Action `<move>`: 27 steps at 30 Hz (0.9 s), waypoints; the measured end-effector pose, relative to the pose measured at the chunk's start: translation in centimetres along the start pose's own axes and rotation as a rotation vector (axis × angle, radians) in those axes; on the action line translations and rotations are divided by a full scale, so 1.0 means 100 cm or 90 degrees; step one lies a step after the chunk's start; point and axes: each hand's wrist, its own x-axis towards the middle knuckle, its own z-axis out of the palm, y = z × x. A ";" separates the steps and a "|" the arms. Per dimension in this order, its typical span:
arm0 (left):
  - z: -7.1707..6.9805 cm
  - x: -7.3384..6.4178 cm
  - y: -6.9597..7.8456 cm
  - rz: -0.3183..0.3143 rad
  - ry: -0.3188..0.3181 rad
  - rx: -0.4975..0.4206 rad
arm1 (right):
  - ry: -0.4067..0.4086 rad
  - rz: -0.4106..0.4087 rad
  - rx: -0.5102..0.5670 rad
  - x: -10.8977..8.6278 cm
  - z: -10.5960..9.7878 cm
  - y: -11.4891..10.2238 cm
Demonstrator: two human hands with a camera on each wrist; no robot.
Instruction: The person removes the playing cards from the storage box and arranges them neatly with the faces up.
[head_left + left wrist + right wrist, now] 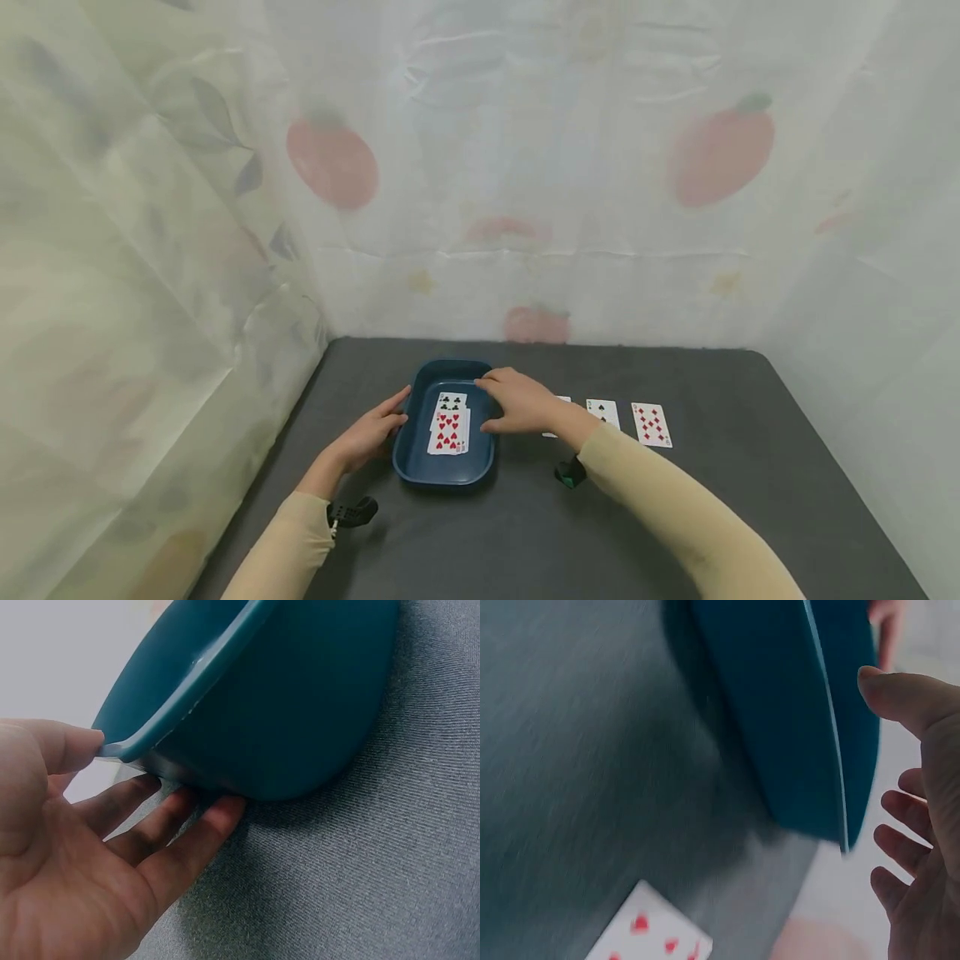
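Note:
A dark blue rectangular tray [444,475] stands on the table, with a small pile of playing cards inside. On top of the pile a hearts card [447,433] overlaps a clubs card [452,399]. At the tray's left side my left hand [366,437] grips it, thumb on the rim and fingers against the outer wall, as the left wrist view shows. My right hand [522,403] hovers at the right rim, thumb and fingers spread apart and nothing between them. In the right wrist view its thumb [900,694] overlaps the tray's inside.
On the dark table [480,550], right of the tray, lie a spades card [602,410] and a diamonds card [652,425]. Another card [562,399] is mostly hidden behind my right hand. Printed curtains [525,275] hang behind and at both sides.

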 end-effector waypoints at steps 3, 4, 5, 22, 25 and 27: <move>0.001 0.000 0.000 0.002 -0.003 0.001 | -0.024 -0.008 -0.021 0.016 0.011 -0.011; 0.002 0.000 0.000 0.002 -0.003 0.002 | -0.029 -0.009 -0.029 0.020 0.015 -0.013; 0.002 0.000 0.000 0.003 -0.003 0.002 | -0.036 -0.008 -0.034 0.024 0.019 -0.016; 0.004 0.001 -0.001 0.006 -0.007 -0.001 | -0.082 0.045 -0.122 0.052 0.047 -0.041; 0.004 0.001 -0.001 0.006 -0.006 -0.003 | -0.084 0.052 -0.126 0.054 0.049 -0.042; 0.004 0.001 -0.001 0.007 -0.007 -0.004 | -0.086 0.058 -0.130 0.054 0.049 -0.044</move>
